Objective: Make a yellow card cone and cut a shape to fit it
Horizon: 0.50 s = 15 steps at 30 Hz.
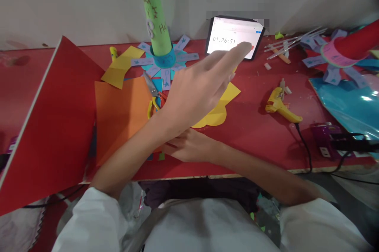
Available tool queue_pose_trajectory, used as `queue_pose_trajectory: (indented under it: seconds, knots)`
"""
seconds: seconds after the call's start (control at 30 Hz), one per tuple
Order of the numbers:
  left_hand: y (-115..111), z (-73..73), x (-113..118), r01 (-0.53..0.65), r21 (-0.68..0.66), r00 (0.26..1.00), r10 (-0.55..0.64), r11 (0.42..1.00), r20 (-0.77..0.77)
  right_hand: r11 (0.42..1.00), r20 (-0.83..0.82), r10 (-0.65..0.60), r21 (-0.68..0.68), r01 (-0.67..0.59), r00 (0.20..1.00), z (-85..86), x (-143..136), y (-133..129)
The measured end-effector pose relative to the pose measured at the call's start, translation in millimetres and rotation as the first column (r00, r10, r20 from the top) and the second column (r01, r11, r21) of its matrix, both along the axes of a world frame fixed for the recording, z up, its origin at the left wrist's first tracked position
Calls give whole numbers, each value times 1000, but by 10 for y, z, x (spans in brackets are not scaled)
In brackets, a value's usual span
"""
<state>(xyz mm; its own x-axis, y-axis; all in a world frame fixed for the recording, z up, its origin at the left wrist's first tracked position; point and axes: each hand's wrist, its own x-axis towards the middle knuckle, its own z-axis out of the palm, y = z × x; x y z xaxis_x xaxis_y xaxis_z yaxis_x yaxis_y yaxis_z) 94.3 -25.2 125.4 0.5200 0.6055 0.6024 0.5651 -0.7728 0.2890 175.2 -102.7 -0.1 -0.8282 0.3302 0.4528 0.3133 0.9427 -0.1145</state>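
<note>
My left hand (201,84) reaches up over the table with its index finger stretched towards the screen of a tablet (226,43), which shows a timer. Whether the fingertip touches the screen I cannot tell. Beneath the left wrist crosses my right hand (191,145), fingers curled by the edge of an orange sheet (118,114); its fingertips are partly hidden. Yellow cut paper (217,116) with a scalloped edge lies partly under the left hand. Left of that hand are scissors (153,92) with yellow handles and a red-handled tool (162,97).
A green paper tube (158,19) stands in a blue ring base at the back. Rightward lie a yellow glue gun (282,108) with a cord, clear glue sticks (296,43), a red tube (359,43) and a blue plastic packet (349,106). A red board (56,126) leans at left.
</note>
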Motion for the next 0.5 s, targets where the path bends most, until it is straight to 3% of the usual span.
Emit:
queue_pose_trajectory:
  seconds: [0.17, 0.33, 0.4, 0.5]
  knots:
    - [125, 32, -81, 111, 64, 975, -121, 992, 184, 996, 10, -84, -5, 84, 996, 120, 350, -125]
    - [156, 42, -82, 40, 86, 989, -52, 996, 136, 953, -106, -297, -96, 287, 949, 147, 935, -160]
    - [133, 55, -76, 32, 88, 993, -42, 996, 114, 901, -139, -429, -137, 412, 892, 177, 1267, -107]
    - [107, 70, -72, 46, 120, 991, -61, 992, 122, 718, -179, -695, -225, 658, 697, 284, 1879, 62]
